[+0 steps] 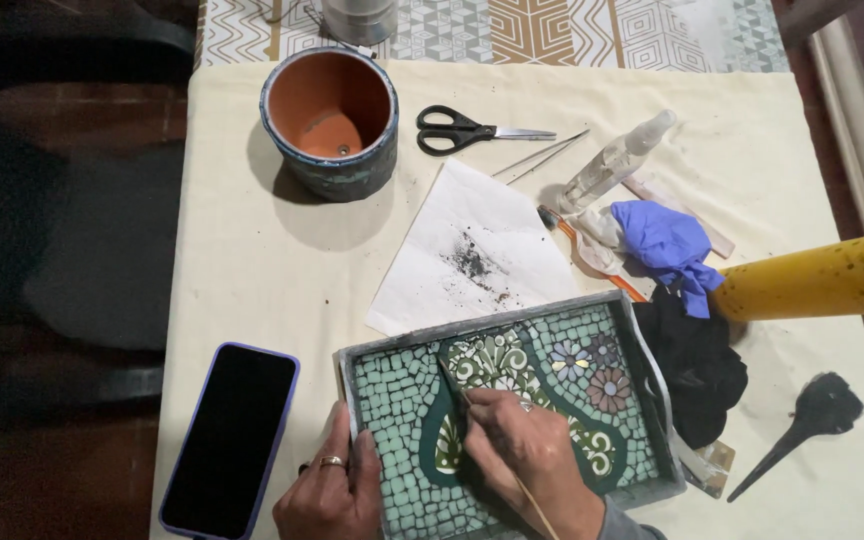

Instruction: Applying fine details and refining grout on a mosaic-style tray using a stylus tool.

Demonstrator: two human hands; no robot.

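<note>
Grey-rimmed green mosaic tile tray sits near table's front edge, black phone just left, open cloth between. Left hand clamps tray's left rim; right hand pinches thin wooden stick onto tiles.

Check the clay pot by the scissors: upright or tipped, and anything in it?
Upright and empty. The clay pot stands mouth-up on the tablecloth; its bare bottom and drain hole show inside.
</note>
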